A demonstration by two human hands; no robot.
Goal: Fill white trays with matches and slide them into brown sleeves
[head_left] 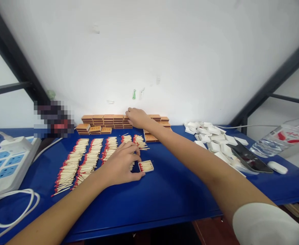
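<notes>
Grip first: left hand (124, 161) has thumb and index finger spread apart at the left end of the small white tray (147, 170), one near each corner; whether they squeeze it or just steady it, can't tell. Right hand (137, 117) is bent over the matchbox stack (108, 120), well beyond the tray; its fingertips are partly hidden, so can't tell if it's pinching a box. Tray lies flat on the blue table (175, 183) with matches (146, 166) in it, red heads toward the tray's left end. Step in hand looks like steadying the tray while getting a box from the stack. To do it well: left fingers should press lightly on the tray's walls only, since thin card would probably buckle under a hard pinch. Right hand should take one box by its ends and lift straight up; a sideways drag could topple the neighbours. Right forearm is best carried high to clear the lower boxes beyond the tray. Left wrist needs care too: match rows (71, 163) lie left of the tray, and a sweep that way could scatter them. White box pieces (214, 136) heap well right of the tray, out of the way.
</notes>
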